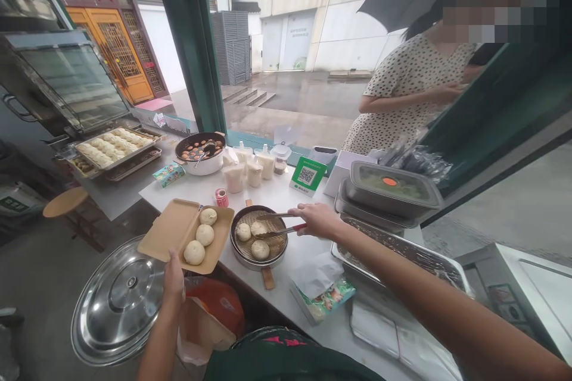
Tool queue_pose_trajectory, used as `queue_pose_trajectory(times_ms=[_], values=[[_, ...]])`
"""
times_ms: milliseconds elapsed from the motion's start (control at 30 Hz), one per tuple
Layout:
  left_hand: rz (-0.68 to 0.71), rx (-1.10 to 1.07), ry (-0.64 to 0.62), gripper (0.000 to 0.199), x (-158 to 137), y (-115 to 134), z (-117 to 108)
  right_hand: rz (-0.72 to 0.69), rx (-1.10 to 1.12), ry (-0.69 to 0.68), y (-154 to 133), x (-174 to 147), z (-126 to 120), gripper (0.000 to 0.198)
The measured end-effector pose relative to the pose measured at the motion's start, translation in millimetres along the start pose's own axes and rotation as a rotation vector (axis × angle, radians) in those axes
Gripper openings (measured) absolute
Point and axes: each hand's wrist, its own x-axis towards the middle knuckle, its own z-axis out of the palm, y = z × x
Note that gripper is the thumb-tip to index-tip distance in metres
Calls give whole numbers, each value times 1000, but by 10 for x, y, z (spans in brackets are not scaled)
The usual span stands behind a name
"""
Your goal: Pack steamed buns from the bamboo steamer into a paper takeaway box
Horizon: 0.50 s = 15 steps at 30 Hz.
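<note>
While the right hand pinches the tongs, its fingertips are curled out of sight, and whether the tong tips press on the bun between them cannot be told. The left hand clasps the open takeaway box with the thumb on top; its other fingers are hidden beneath. The right forearm covers part of a film-wrapped tray, whose contents are hard to make out, and the head of an onlooker beyond the window is masked by coarse blocks.

Three pale, round, pleated buns sit in a row in the box, which is tan and matte, with its lid folded back. Three buns, the one at the tongs included, rest on a woven mat inside the round, dark-rimmed steamer, which has wooden handles. The tongs are slim metal with a red grip.

The steamer stands near the front edge of the white bench, one handle pointing toward that edge. The box is held up partly beyond the edge, with a narrow gap between it and the steamer. A strip of bench shows between the steamer and the tray, and the tongs reach across above it.
</note>
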Motion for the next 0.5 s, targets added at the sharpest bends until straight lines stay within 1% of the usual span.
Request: queue_pose_trajectory(times_ms=[67, 133, 200, 300, 367, 500], values=[[4, 35, -13, 56, -29, 53, 25, 21, 46, -29, 4, 18, 66, 45], [36, 60, -24, 55, -42, 71, 34, 32, 85, -26, 77, -6, 76, 41], [81, 60, -35, 53, -38, 57, 35, 62, 119, 19, 195, -48, 20, 40], [115, 60, -45, 49, -26, 17, 51, 118, 167, 127, 311, -77, -163, 45], [102, 31, -58, 46, -28, 9, 86, 98, 173, 186, 260, -58, -311, 47], [63, -10, -95, 42, -49, 35, 185, -97, 118, 234, -105, 46, -532, 44]])
